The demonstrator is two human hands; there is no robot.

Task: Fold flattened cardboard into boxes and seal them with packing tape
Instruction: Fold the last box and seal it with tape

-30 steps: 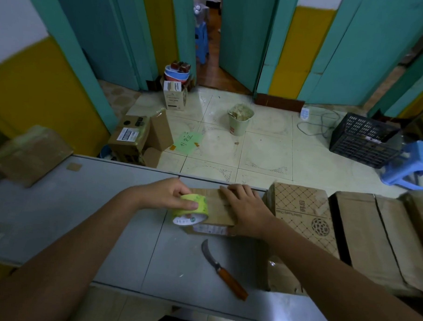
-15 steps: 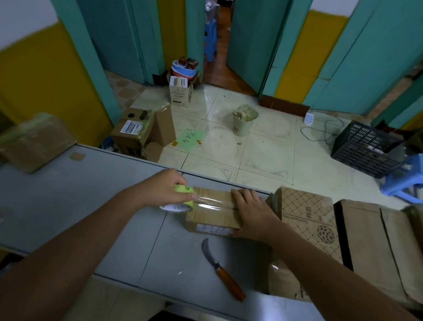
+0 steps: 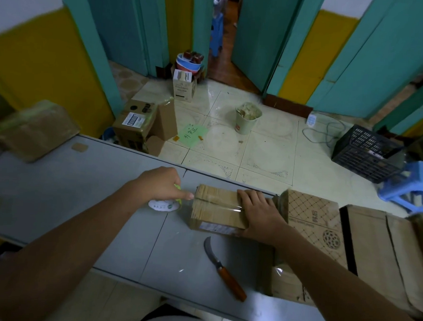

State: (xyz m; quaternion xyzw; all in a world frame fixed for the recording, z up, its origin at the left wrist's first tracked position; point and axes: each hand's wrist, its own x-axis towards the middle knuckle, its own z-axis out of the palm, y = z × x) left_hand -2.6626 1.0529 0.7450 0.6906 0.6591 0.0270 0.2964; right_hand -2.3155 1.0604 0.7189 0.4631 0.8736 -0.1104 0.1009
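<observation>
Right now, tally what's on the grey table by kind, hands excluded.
Small box being taped: 1
Tape roll: 1
Knife: 1
Patterned box: 1
Flat cardboard stacks at right: 2 clear, more cut off by the frame
Box at far left: 1
Total: at least 7

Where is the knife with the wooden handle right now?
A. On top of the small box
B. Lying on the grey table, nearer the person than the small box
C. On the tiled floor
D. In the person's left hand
B: the knife lies untouched on the grey table, on the near side of the small box, while the left hand holds the tape roll and the right hand presses on the box.
</observation>
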